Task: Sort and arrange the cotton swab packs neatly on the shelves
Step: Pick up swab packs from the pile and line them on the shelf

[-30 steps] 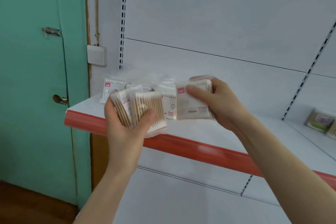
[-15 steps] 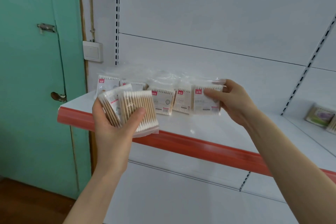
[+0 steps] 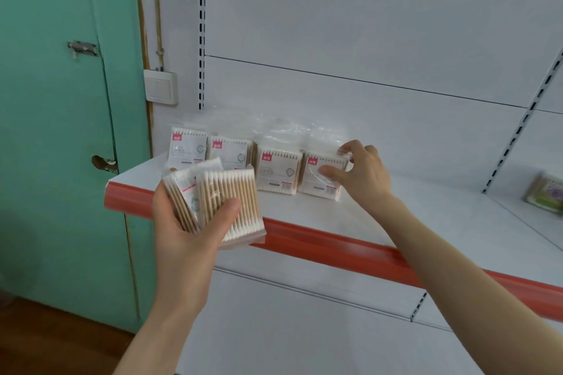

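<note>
Several cotton swab packs stand in a row against the back panel of the white shelf [image 3: 426, 216] with its red front edge. My right hand [image 3: 358, 175] pinches the rightmost standing pack [image 3: 316, 179], thumb on its front, fingers over its top. To its left stand another pack [image 3: 277, 173] and two more packs [image 3: 189, 146] further left. My left hand [image 3: 189, 222] grips a small stack of packs [image 3: 228, 201] in front of the shelf edge, thumb across the front one, wooden swab sticks showing.
A green door [image 3: 61, 131] with a latch is at the left, a white wall switch [image 3: 161, 87] beside it. Another product pack [image 3: 543, 195] lies on the neighbouring shelf at far right. A lower shelf [image 3: 304, 289] runs below.
My right hand carried its pack from in front of the row to the right end and stood it against the back panel. My left hand kept its stack and stayed near the shelf edge.
</note>
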A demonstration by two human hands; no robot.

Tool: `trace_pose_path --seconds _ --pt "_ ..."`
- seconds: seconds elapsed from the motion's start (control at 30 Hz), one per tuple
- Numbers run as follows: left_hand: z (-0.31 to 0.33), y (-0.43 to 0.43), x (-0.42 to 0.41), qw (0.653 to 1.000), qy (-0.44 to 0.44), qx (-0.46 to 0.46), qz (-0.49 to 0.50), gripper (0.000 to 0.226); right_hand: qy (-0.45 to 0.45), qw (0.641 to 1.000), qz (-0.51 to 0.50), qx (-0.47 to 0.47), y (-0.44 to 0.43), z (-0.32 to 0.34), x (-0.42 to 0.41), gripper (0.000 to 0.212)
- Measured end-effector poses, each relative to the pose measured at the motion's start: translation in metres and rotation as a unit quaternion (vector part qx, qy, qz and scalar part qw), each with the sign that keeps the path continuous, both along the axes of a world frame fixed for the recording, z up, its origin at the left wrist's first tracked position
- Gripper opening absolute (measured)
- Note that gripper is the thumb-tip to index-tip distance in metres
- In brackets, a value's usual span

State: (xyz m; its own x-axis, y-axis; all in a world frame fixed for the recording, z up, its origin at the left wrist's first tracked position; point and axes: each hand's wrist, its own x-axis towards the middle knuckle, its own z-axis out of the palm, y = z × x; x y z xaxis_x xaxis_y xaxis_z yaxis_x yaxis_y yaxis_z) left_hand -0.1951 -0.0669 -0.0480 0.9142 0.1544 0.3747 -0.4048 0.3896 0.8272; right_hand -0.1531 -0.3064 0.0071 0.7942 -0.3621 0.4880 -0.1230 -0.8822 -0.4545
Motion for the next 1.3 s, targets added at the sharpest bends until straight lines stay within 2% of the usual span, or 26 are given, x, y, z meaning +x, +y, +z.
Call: trace_pose_path --seconds 0.27,0.37,0.43,0.5,0.57,0.6,0.67,0.8,0.9,1.03,1.1,1.17,1.23,1.3 --pt "-0.008 0.007 0.002 0.999 0.017 0.003 -0.046 0.057 0.039 0.999 -0.014 -0.006 0.002 0.006 0.002 0.056" --pt "-0.009 0.011 0.002 0.997 0.023 0.01 -0.067 0.059 0.059 0.998 -0.024 -0.008 0.002 0.011 -0.003 0.062" --pt "-0.01 0.014 0.002 0.997 0.021 0.016 -0.075 0.058 0.023 0.999 -0.041 0.0 0.004 0.016 -0.01 0.065" --pt "-0.012 0.016 0.003 0.996 0.02 0.021 -0.079 0.057 -0.064 0.997 -0.035 0.007 0.01 0.018 -0.021 0.056" --pt "-0.014 0.016 0.003 0.996 0.022 0.021 -0.081 0.06 -0.133 0.99 0.02 0.037 0.024 0.018 -0.033 0.035" --pt "-0.016 0.014 0.003 0.996 0.025 0.019 -0.083 0.061 -0.136 0.987 0.065 0.063 0.033 0.017 -0.038 0.021" --pt "-0.018 0.012 0.002 0.996 0.028 0.017 -0.086 0.063 -0.086 0.977 0.16 0.112 0.052 0.014 -0.048 0.002" --pt "-0.019 0.01 -0.002 0.996 0.033 0.015 -0.078 0.068 -0.061 0.953 0.27 0.124 0.08 0.002 -0.059 0.018" --pt "-0.016 0.009 -0.004 0.997 0.042 0.008 -0.063 0.073 -0.05 0.937 0.321 0.13 0.093 -0.004 -0.061 0.018" --pt "-0.012 0.01 -0.005 0.998 0.041 0.009 -0.045 0.064 -0.004 0.929 0.345 0.131 0.104 -0.01 -0.056 0.014" --pt "-0.014 0.013 -0.005 0.998 0.039 0.003 -0.043 0.053 0.012 0.931 0.344 0.119 0.11 -0.014 -0.055 0.027" --pt "-0.014 0.015 -0.006 0.997 0.046 -0.01 -0.056 0.045 0.053 0.934 0.345 0.082 0.115 -0.016 -0.057 0.06" --pt "-0.013 0.018 -0.005 0.995 0.059 -0.029 -0.07 0.04 0.123 0.926 0.357 0.012 0.12 -0.018 -0.059 0.092" --pt "-0.011 0.021 -0.003 0.992 0.077 -0.051 -0.08 0.034 0.158 0.916 0.363 -0.062 0.124 -0.019 -0.057 0.106"
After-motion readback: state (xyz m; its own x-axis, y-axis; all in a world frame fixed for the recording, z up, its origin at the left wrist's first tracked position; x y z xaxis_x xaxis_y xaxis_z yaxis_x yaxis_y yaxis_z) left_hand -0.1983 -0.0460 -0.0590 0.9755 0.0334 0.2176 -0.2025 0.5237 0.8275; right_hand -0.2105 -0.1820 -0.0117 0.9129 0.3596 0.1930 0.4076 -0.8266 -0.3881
